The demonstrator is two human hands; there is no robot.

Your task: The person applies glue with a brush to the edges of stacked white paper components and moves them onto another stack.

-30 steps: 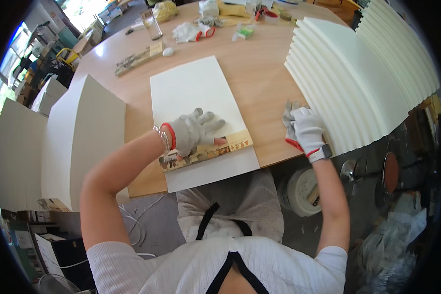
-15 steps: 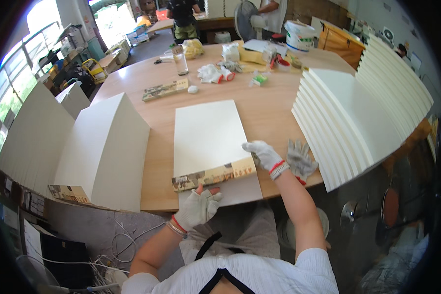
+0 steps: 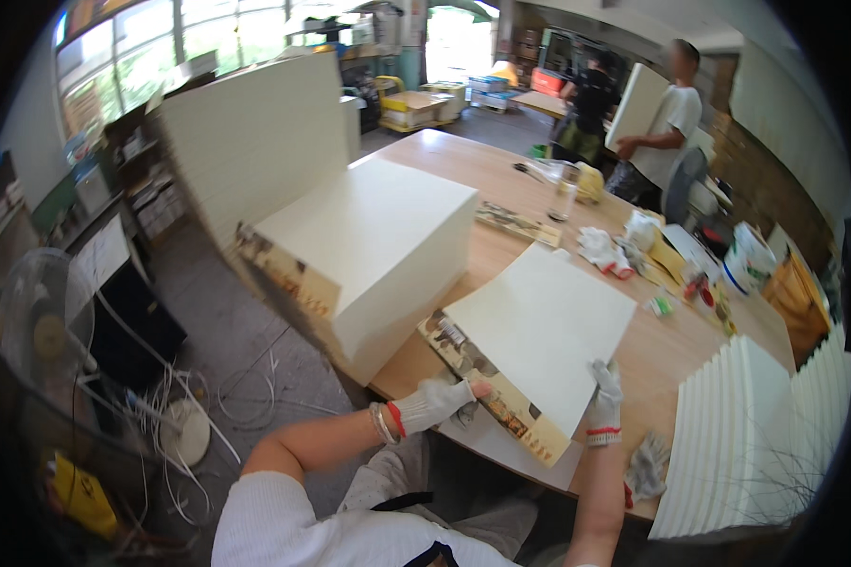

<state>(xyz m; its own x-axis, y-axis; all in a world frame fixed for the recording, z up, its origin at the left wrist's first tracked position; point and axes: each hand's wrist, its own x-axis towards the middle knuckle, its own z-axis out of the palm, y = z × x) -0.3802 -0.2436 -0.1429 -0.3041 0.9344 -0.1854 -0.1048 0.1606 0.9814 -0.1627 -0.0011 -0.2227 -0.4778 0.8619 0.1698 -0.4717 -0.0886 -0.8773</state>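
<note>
While left hand [image 3: 435,404] grasps printed band [image 3: 517,410] of white sheet [image 3: 548,312], right hand [image 3: 605,404] touches edge farther from big stack [image 3: 407,217]; whether right fingers clasp, cannot tell. Sheet is just right of big stack.

To my left I see large windows [image 3: 142,52], with daylight and green behind the glass, and loaded shelves [image 3: 154,194] below. Farther ahead, a bright doorway [image 3: 461,42] is almost white from light. The floor [image 3: 227,312] is grey. Before me stands a pale wooden table [image 3: 425,151]; the wall [image 3: 790,118] on the right seems greyish, but it is dim there
</note>
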